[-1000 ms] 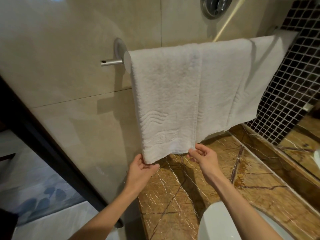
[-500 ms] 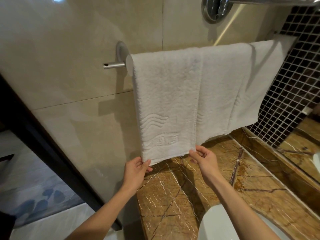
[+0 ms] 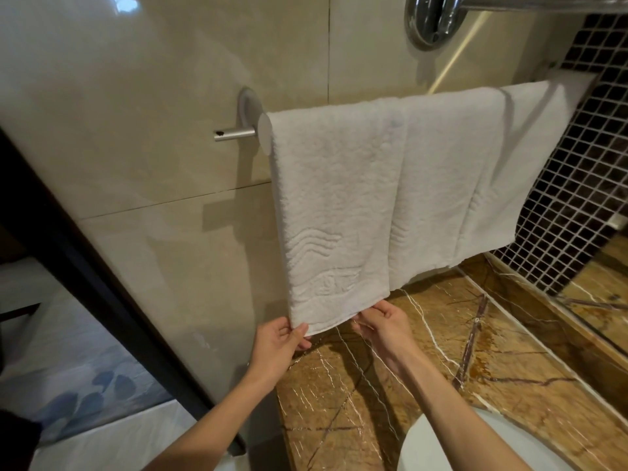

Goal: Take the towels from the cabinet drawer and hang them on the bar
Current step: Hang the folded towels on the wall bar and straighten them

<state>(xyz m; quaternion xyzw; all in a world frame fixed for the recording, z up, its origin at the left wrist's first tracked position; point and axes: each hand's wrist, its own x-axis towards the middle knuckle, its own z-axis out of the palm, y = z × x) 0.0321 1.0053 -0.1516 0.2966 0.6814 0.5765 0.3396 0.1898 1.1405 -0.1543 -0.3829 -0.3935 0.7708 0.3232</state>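
Two white towels hang side by side over the chrome wall bar [image 3: 238, 133]. The near towel [image 3: 336, 205] with a raised wave pattern hangs on the left; the second towel [image 3: 475, 171] hangs to its right, partly behind it. My left hand [image 3: 278, 338] pinches the near towel's lower left corner. My right hand [image 3: 380, 321] pinches the same towel's bottom hem a little left of its lower right corner. Most of the bar is hidden under the towels.
A brown marble countertop [image 3: 475, 368] lies below the towels, with a white basin rim [image 3: 441, 447] at the bottom. A beige tiled wall [image 3: 153, 130] stands behind, dark mosaic tiles [image 3: 577, 198] at right, a chrome fitting [image 3: 431, 18] above, a dark door frame [image 3: 85, 266] at left.
My right hand has slid leftward along the bottom hem, closer to my left hand. The view has shifted so the towels sit lower in the frame.
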